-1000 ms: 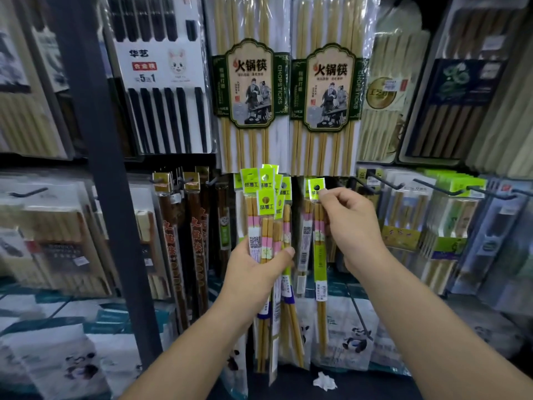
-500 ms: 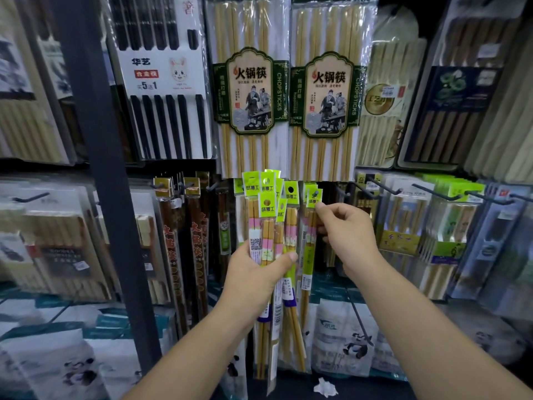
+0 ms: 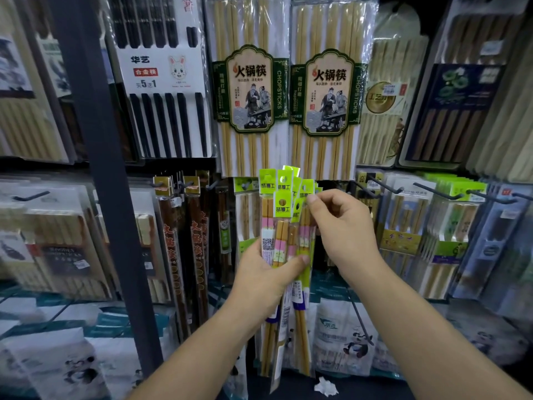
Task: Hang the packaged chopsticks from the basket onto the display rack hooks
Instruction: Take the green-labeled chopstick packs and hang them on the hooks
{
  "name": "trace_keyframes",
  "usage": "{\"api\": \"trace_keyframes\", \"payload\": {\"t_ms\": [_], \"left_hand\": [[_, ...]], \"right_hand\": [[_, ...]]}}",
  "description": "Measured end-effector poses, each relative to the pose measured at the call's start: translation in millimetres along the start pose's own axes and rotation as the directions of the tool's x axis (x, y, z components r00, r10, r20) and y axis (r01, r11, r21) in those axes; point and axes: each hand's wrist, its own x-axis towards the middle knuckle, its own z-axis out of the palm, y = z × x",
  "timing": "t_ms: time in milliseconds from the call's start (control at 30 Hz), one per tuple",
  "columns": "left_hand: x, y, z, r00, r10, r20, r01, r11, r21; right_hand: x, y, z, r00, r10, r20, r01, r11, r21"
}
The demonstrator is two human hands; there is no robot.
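left hand (image 3: pixel 261 274) hides the chopstick packs (image 3: pixel 281 238) midway.

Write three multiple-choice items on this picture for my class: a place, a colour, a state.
1. Where are the large green-labelled packs relative to the bundle in the left hand? A above; B below; C behind the person.
2. The bundle's header cards are: A red; B bright green; C blue.
3. The right hand is: A hanging idle; B pinching a header card; C flat on a shelf.
Answers: A, they hang over it; B, the cards show bright green; B, its fingers close on a card's top.
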Motion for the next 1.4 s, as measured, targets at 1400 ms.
{"api": "trace_keyframes", "payload": {"t_ms": [1400], "left_hand": [[-1,-5,-3,0.998,-0.056,-0.004,0.055,0.998,-0.034]], "right_hand": [[-5,14,3,0.989,0.137,-0.057,-0.135,0.99,0.044]]}}
